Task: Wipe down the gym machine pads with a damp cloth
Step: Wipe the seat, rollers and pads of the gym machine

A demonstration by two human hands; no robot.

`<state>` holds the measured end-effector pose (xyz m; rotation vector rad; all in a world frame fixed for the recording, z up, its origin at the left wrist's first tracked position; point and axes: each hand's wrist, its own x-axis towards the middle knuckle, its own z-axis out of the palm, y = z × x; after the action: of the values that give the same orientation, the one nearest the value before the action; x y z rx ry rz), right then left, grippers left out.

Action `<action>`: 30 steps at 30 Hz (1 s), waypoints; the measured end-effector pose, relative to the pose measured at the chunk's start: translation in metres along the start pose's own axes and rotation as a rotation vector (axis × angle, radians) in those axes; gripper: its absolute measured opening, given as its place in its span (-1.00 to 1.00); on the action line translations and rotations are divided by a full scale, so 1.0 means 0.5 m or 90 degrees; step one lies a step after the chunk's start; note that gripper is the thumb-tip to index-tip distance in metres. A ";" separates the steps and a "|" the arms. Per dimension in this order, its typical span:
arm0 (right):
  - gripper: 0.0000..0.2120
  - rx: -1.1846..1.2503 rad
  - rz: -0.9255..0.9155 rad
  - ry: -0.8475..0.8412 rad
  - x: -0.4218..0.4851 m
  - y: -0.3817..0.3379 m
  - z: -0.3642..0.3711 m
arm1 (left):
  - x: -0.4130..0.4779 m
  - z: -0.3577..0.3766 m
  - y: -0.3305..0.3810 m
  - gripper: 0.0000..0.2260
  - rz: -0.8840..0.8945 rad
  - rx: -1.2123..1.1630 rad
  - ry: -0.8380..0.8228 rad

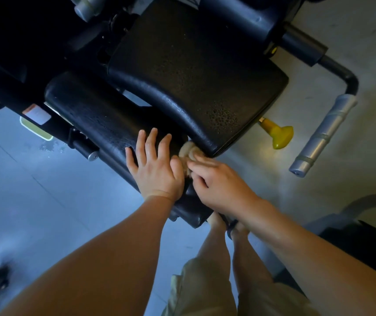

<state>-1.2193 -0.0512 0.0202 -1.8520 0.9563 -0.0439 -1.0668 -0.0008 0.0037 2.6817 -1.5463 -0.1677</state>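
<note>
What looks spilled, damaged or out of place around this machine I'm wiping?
A small splash of droplets lies on the floor on the left, just beside the machine's frame. The larger pad is speckled towards its front corner; whether that is water beads or pitted vinyl cannot be told. Nothing else stands out.

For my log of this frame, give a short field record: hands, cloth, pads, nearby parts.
left hand: flat on the lower pad, fingers spread
right hand: grips the cloth
cloth: beige, bunched, pressed where the lower pad meets the corner of the upper pad
nearby: yellow knob and silver handle, right of the upper pad
</note>
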 end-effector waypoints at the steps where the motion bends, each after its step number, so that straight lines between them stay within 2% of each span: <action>1: -0.61 0.000 -0.022 0.003 0.016 -0.006 0.003 | 0.000 0.001 -0.001 -0.50 0.001 -0.003 -0.003; 4: -0.62 0.015 -0.020 0.043 0.030 -0.020 0.012 | 0.000 -0.003 -0.005 -0.50 0.004 -0.001 -0.007; 7: -0.79 -0.023 -0.014 0.077 -0.001 -0.022 0.004 | 0.001 -0.007 -0.005 -0.49 0.010 -0.006 -0.009; 9: -0.87 -0.029 0.004 0.061 -0.016 -0.010 -0.010 | 0.001 -0.008 -0.008 -0.50 0.017 -0.007 -0.014; 14: -0.85 -0.058 -0.001 -0.008 -0.018 -0.013 -0.045 | 0.000 -0.015 -0.006 -0.49 0.005 -0.018 -0.021; 18: -0.65 -0.071 -0.022 -0.084 0.013 -0.018 -0.043 | 0.002 -0.013 -0.007 -0.49 0.001 -0.024 -0.020; 22: -0.80 -0.100 -0.082 -0.076 0.035 -0.019 -0.012 | 0.000 -0.009 -0.009 -0.53 -0.002 -0.021 -0.012; 25: -0.84 -0.118 -0.124 -0.048 0.008 -0.001 -0.019 | 0.000 -0.016 -0.007 -0.51 -0.003 -0.018 -0.033; 30: -0.91 -0.132 -0.186 -0.116 -0.026 0.017 -0.072 | -0.002 -0.026 0.005 -0.51 -0.036 -0.003 -0.041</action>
<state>-1.2484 -0.0718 0.0359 -2.1349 0.5774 0.0485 -1.0678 -0.0013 0.0170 2.7444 -1.4853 -0.2610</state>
